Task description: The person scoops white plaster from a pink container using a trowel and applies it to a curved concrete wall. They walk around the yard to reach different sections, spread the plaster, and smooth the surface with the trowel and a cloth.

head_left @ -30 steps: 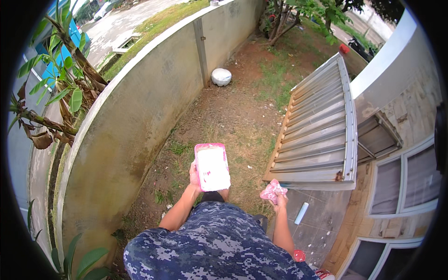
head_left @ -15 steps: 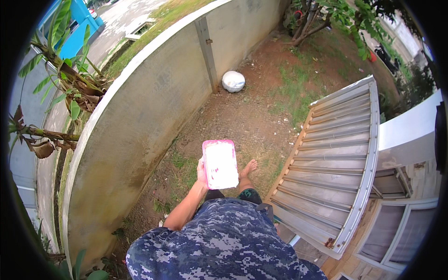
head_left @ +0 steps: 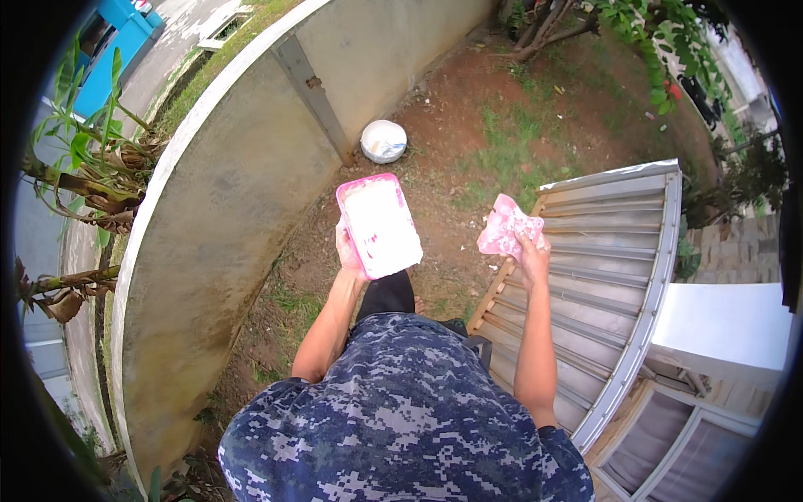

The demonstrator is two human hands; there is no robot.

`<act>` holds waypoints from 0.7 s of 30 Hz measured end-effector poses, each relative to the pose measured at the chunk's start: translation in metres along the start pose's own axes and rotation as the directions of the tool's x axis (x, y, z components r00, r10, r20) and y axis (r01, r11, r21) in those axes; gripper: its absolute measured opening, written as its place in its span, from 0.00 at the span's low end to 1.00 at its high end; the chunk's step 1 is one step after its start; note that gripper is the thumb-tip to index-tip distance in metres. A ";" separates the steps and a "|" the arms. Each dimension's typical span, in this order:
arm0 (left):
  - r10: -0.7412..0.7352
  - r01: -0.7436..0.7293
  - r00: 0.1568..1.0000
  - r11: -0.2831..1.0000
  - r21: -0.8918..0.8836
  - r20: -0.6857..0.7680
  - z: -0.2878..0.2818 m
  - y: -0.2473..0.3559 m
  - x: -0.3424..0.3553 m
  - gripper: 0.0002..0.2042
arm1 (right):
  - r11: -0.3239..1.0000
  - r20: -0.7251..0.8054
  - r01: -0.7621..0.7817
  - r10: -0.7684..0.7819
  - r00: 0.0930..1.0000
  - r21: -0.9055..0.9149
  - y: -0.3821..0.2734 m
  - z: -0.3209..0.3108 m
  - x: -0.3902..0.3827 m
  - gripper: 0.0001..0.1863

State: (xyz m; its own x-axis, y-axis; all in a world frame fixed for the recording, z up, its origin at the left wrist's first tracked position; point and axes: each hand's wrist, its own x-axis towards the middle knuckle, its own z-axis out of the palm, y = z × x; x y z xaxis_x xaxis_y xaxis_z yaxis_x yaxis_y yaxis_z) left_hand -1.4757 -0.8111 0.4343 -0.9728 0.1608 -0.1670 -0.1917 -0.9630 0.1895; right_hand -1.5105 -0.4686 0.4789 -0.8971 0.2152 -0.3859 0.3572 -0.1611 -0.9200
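My left hand point(head_left: 346, 248) is closed on the left side of a rectangular pink tray point(head_left: 355, 184), its fingers partly hidden underneath. A bright white layer point(head_left: 386, 224) covers most of the tray's inside, with a few pink specks showing through. Out to the right, my right hand point(head_left: 534, 253) grips a flat, irregular pink piece point(head_left: 505, 227) smeared with white. Its exact kind I cannot make out. The two hands are well apart, and the piece does not touch the tray.
A round white bucket point(head_left: 384, 141) stands on the soil by the curved concrete wall point(head_left: 226, 201). Along my right side runs a ribbed metal panel point(head_left: 585, 276). A tree point(head_left: 544, 33) grows at the far end, and a window point(head_left: 677, 443) is at lower right.
My right hand has come into view on the right, holding the pink piece. The tray in my left hand has moved up and slightly left in view, tilting a little.
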 end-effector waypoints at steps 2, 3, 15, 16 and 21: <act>0.065 -0.058 0.994 0.995 0.081 -0.084 0.014 -0.007 0.050 0.37 | 0.996 0.112 0.084 -0.088 0.990 0.037 -0.039 0.042 0.017 0.12; 0.096 -0.085 0.990 0.990 0.112 -0.100 0.020 -0.011 0.078 0.35 | 0.989 0.164 0.145 -0.148 0.975 0.029 -0.053 0.059 0.027 0.11; -0.182 0.170 0.980 0.976 0.133 0.082 0.115 -0.045 0.333 0.35 | 0.817 0.074 0.380 -0.388 0.919 -0.433 -0.177 0.123 0.207 0.11; -0.204 0.192 0.976 0.971 0.141 0.077 0.119 -0.049 0.350 0.35 | 0.805 0.060 0.384 -0.402 0.914 -0.452 -0.183 0.123 0.218 0.11; -0.269 0.240 0.952 0.951 0.196 0.142 0.130 -0.079 0.411 0.37 | 0.762 0.041 0.366 -0.409 0.912 -0.534 -0.201 0.111 0.278 0.10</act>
State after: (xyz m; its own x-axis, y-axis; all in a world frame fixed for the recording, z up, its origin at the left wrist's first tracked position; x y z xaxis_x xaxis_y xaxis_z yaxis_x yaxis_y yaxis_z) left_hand -1.8775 -0.6407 0.4762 -0.8934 0.4434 -0.0723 -0.4410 -0.8346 0.3301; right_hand -1.8606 -0.4831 0.5639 -0.9746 0.2222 0.0274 0.0826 0.4704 -0.8786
